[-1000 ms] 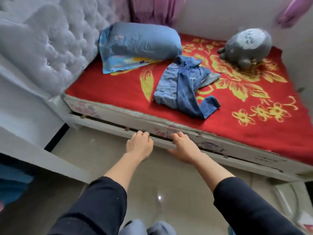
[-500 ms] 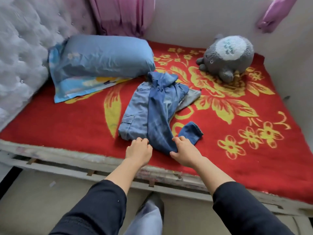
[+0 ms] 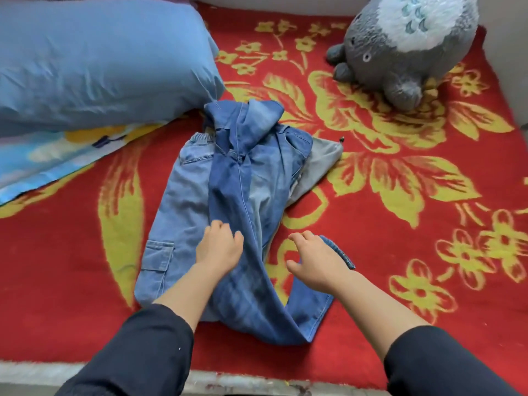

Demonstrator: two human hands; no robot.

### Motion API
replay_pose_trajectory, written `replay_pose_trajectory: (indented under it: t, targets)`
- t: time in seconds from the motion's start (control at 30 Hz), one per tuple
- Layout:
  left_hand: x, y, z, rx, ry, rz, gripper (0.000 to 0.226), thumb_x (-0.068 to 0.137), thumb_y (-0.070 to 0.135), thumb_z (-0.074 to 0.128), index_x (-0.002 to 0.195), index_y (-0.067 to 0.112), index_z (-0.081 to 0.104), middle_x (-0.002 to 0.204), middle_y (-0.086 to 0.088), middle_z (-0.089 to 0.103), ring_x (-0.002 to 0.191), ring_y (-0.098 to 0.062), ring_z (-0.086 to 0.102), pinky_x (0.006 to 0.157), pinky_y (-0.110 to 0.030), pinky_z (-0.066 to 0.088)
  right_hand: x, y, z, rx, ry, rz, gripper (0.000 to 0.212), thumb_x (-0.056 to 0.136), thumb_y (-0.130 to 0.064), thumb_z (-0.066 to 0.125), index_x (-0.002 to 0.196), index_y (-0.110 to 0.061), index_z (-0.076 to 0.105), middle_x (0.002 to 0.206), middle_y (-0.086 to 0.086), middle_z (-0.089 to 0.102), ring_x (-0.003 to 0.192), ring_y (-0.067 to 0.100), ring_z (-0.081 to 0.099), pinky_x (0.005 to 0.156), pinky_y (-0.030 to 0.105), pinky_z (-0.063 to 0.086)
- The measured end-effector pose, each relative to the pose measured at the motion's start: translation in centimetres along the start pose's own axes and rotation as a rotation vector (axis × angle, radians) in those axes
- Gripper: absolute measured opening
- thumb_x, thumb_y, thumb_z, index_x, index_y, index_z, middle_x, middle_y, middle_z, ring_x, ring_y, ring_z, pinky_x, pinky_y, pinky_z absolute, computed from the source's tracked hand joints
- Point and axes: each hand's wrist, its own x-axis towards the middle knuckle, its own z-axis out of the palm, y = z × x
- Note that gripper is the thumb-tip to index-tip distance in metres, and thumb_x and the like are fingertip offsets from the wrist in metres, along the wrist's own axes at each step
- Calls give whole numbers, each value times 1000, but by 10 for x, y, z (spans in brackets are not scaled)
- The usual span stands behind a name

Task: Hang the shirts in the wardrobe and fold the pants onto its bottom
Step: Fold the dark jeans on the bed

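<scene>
Centre of frame: pants pile (image 3: 183, 212) on the bed (image 3: 400, 281). Left hand (image 3: 221, 248) curls its grip into the dark leg (image 3: 228, 190), probably to pull it free. Right hand (image 3: 314, 265) is half-curled over the cuff (image 3: 341, 252); whether it holds anything cannot be told.

Denim pants: two, a light-wash cargo pair (image 3: 177, 224) and a darker pair (image 3: 231, 190)
Grey garment (image 3: 320, 164): one, mostly covered, kind unclear
Blue pillow (image 3: 100, 61): one
Patterned cloth (image 3: 57, 161): one
Grey plush toy (image 3: 405, 44): one
Red flowered blanket (image 3: 400, 252): one
Hands: two, the left hand (image 3: 221, 250) and the right hand (image 3: 317, 267)
Dark sleeves: two, the left sleeve (image 3: 137, 358) and the right sleeve (image 3: 445, 364)
</scene>
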Motion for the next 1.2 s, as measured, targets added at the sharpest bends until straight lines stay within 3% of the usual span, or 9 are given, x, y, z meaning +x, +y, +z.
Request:
replay_pose_trajectory:
  t: [0.2, 0.3, 0.43, 0.6, 0.7, 0.8, 0.9, 1.03, 1.2]
  targets:
    - [73, 20, 23, 39, 38, -95, 67, 84, 55, 57, 123, 3, 44, 131, -14, 40, 124, -33, 36, 94, -43, 40, 66, 25, 15, 121, 5, 42, 47, 91, -27, 50, 135, -12, 40, 131, 10, 47, 123, 28, 44, 101, 38, 38]
    - [89, 19, 32, 65, -26, -70, 41, 85, 37, 58, 112, 7, 50, 122, -12, 47, 114, -33, 46, 82, -40, 42, 90, 30, 18, 110, 76, 14, 49, 92, -24, 48, 139, -14, 35, 128, 10, 46, 120, 30, 46, 97, 38, 40]
    - [90, -1, 12, -311, -35, -22, 8, 74, 15, 60, 75, 12, 53, 71, -1, 57, 75, -24, 51, 59, -31, 34, 122, 33, 11, -15, 231, -29, 67, 92, -19, 49, 151, -21, 17, 147, 6, 32, 125, 30, 40, 97, 43, 41]
    - [67, -32, -27, -864, -317, -46, 41, 46, 4, 45, 85, -3, 55, 65, -5, 46, 61, -16, 40, 52, -24, 34, 143, 31, 11, -290, 222, -31, 85, 91, -17, 52, 149, -43, -4, 161, 1, -5, 147, 27, 2, 109, 48, 25]
    - [56, -40, -39, -943, -445, -69, 38, 42, -1, 40, 78, 2, 50, 63, -7, 43, 57, -18, 39, 48, -21, 32, 152, 21, 5, -275, 266, -72, 57, 93, -17, 49, 141, -39, 28, 160, 1, 7, 148, 24, -1, 111, 50, 14]
    - [53, -45, -57, -956, -379, -140, 38, 40, -1, 36, 77, 5, 43, 54, -3, 32, 44, -13, 28, 41, -20, 21, 149, 4, -13, -102, 366, -162, 18, 88, -12, 44, 104, -18, 49, 111, 3, 56, 127, 25, 45, 114, 45, 7]
    - [57, -52, -85, -905, -189, -218, 29, 49, 0, 41, 77, 3, 48, 66, -8, 40, 55, -18, 32, 48, -28, 19, 134, -20, -39, -39, 424, -231, 10, 87, -16, 44, 78, -13, 41, 78, 14, 60, 87, 36, 59, 99, 41, 30]
    - [65, -67, -135, -571, 187, -129, 10, 67, 2, 39, 66, 3, 50, 68, -10, 46, 65, -20, 36, 52, -35, 22, 102, -56, -62, 222, 181, -223, 33, 86, -25, 53, 57, -12, 44, 66, 13, 57, 71, 28, 57, 62, 38, 35]
    - [57, -72, -127, -191, 494, -241, 17, 73, 16, 44, 84, 14, 56, 92, -23, 58, 89, -41, 51, 71, -39, 36, 71, -64, -44, 638, -602, -363, 19, 91, -19, 64, 93, 0, 64, 86, 4, 62, 83, 10, 56, 81, 33, 49]
